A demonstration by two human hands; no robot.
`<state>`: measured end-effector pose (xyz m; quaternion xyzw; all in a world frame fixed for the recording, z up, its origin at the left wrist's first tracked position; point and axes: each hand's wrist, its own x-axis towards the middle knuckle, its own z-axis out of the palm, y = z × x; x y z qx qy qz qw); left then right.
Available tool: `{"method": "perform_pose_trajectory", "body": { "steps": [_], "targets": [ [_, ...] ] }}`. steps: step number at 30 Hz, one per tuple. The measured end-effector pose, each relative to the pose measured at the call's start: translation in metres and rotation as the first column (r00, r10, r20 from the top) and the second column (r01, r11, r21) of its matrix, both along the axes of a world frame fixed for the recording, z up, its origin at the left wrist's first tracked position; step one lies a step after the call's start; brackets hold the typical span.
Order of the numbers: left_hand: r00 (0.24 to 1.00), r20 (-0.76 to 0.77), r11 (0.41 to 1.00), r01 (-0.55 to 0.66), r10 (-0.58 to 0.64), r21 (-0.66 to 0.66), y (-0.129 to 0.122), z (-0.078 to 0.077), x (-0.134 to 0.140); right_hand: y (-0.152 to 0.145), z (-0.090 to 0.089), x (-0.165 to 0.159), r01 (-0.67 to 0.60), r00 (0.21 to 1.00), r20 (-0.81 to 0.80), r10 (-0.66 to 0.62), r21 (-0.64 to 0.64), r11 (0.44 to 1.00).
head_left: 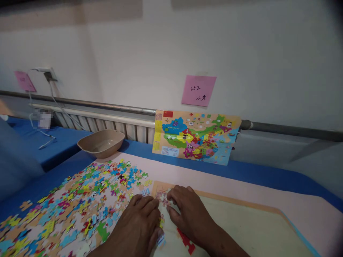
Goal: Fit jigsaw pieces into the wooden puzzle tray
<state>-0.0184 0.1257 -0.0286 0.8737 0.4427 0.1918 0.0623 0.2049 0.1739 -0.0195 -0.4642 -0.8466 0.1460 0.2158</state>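
Observation:
My left hand (140, 223) rests palm down across the left edge of the puzzle board (241, 221), its fingers bent and its thumb apart. My right hand (187, 214) is over the board's upper left part, thumb and index finger apart beside a few pale puzzle pieces with pink print (162, 198) in the corner. The index fingertip seems to touch them. Under my right wrist lies a red puzzle piece (187, 242). A white and blue piece (161, 240) sits by my left thumb, and yellow pieces (161, 221) show between the hands.
Many loose puzzle pieces (69, 210) spread over the pink sheet (171, 167) at left. Behind them stands a beige basin (103, 144). A colourful map picture (198, 137) leans against the pipe (289, 128) at the wall. A cable (57, 100) hangs at far left.

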Motion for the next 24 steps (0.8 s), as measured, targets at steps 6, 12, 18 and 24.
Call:
{"method": "perform_pose_trajectory", "body": {
  "steps": [6,12,18,24],
  "targets": [
    [0.999,-0.043,0.999,-0.007,0.005,-0.053,-0.003,0.013,0.002,-0.003,0.001,0.004,-0.031,0.999,0.016,0.031,0.001,1.0],
    [1.0,-0.028,0.998,-0.002,0.0,-0.064,-0.007,0.029,0.005,-0.005,0.009,0.0,0.002,0.999,-0.033,-0.003,-0.024,1.0],
    [0.931,0.358,0.997,0.077,-0.079,0.02,-0.01,0.051,0.004,-0.002,0.006,0.001,-0.008,1.0,-0.014,0.007,-0.027,1.0],
    [0.428,0.875,0.947,0.113,0.226,-0.3,0.013,0.102,-0.021,0.001,0.009,0.004,-0.025,0.999,-0.046,0.023,-0.06,0.998]
  ]
}}
